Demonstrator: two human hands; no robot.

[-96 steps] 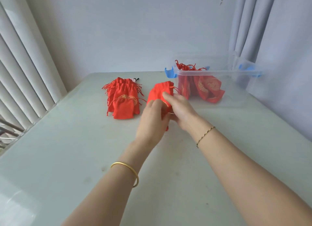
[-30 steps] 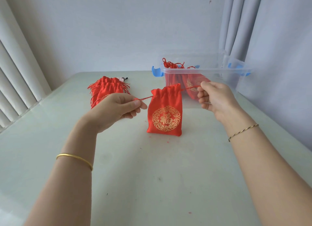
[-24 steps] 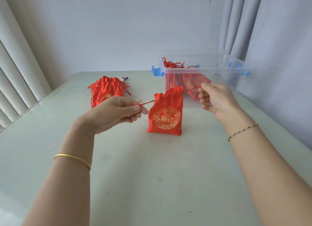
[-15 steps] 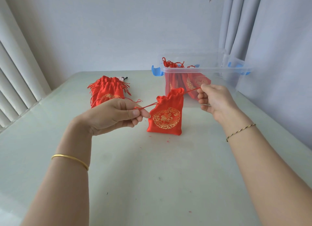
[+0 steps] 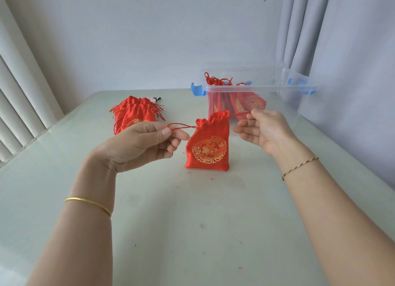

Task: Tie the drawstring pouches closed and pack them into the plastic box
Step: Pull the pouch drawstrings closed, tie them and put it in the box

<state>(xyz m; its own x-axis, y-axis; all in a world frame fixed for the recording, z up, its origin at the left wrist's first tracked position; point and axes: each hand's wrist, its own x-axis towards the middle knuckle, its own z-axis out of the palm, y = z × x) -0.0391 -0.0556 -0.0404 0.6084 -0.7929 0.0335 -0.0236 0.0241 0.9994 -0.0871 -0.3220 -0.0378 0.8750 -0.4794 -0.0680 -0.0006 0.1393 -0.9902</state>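
A red drawstring pouch point(image 5: 207, 149) with a gold emblem stands upright at the table's middle, its neck gathered. My left hand point(image 5: 141, 145) pinches the left drawstring point(image 5: 181, 126) between thumb and forefinger. My right hand point(image 5: 264, 129) holds the right drawstring point(image 5: 239, 114) near its fingertips, its other fingers spread loosely. A clear plastic box point(image 5: 256, 87) with blue latches stands behind, with several red pouches point(image 5: 239, 103) inside. A pile of red pouches point(image 5: 134, 114) lies at the back left.
The pale glass-topped table point(image 5: 192, 221) carries a few red thread crumbs. A wall runs behind, curtains hang at the right, and vertical blinds line the left edge. A small black-tipped object point(image 5: 157, 98) lies behind the pile.
Both hands lifted the pouch from a bundle and pulled its strings apart. In the last second the hands came closer together, the strings slackened, and my right hand's fingers loosened.
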